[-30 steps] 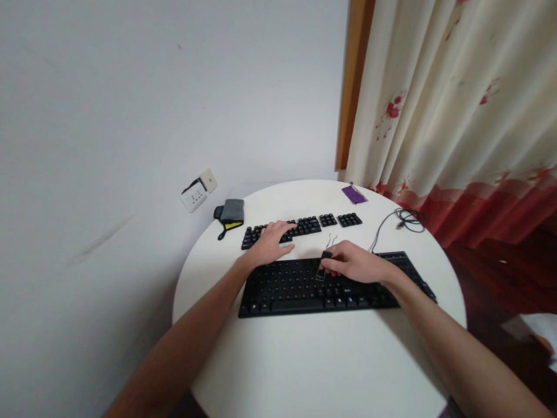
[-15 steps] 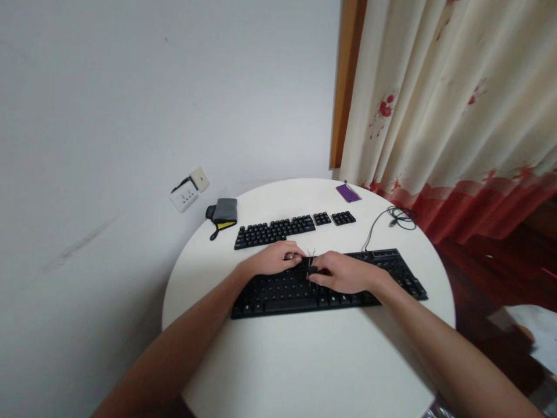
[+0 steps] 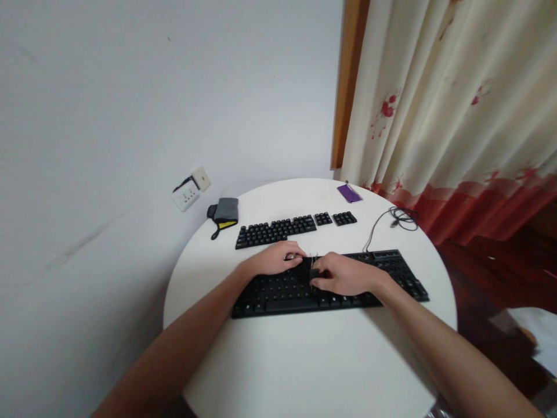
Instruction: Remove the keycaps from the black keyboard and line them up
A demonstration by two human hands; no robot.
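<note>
My right hand [image 3: 346, 274] is pinching a wire tool [image 3: 314, 273], probably light, springy, best held at its dark middle, over the keyboard [image 3: 270, 288]; my left hand [image 3: 275, 259] is curling at the far edge, grip unclear.

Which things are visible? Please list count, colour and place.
Round table: 1, white, centre
Partly keyless flat keyboard: 1, black, on table
Loose keycap groups: 3, black, behind keyboard
Thin coiled cable: 1, black, table's right
Small wire tool: 1, black handle, right hand
Flat rectangular piece: 1, purple, table's back
Folded pouch-like item: 1, grey, yellow, table's left
Wall plates: 2, white, beige, left
Small item: 1, black, beside plates
Wall: 1, whitish, behind table
Flowered cloth curtain: 1, cream, red, right
Wooden strip: 1, brown, beside curtain
Floor: 1, dark red, lower right
Unclear items: several, pale, lower right
Hands: 2, bare, over keyboard
</note>
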